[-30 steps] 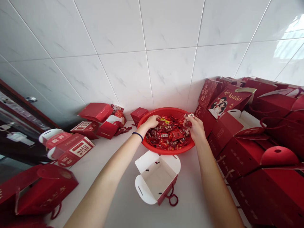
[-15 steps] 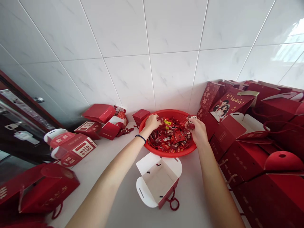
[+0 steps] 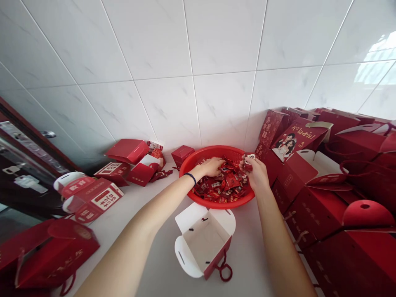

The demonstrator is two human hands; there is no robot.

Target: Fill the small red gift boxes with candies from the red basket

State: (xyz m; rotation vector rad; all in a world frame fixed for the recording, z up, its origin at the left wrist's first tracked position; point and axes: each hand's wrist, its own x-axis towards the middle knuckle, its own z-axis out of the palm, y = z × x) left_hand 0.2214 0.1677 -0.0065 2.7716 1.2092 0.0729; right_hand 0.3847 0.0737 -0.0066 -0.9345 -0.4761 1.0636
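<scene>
A round red basin (image 3: 192, 159) full of red-wrapped candies (image 3: 227, 185) stands on the white counter against the tiled wall. My left hand (image 3: 211, 166), with a dark band on its wrist, reaches into the pile, fingers curled down among the wrappers. At the basin's right rim, my right hand (image 3: 255, 173) is closed round a few small candies (image 3: 248, 159). An open red gift box (image 3: 202, 238) with a white inside and red cord handle sits just in front of the basin, between my forearms.
Stacks of red gift boxes and bags (image 3: 328, 181) fill the right side. More red boxes (image 3: 93, 198) lie scattered on the left of the counter, with a small red box (image 3: 182, 153) behind the basin. A dark door frame (image 3: 24, 165) is at far left.
My left hand has moved from the basin's left rim toward the middle of the candy pile. The right hand stays at the right rim, still holding candies.
</scene>
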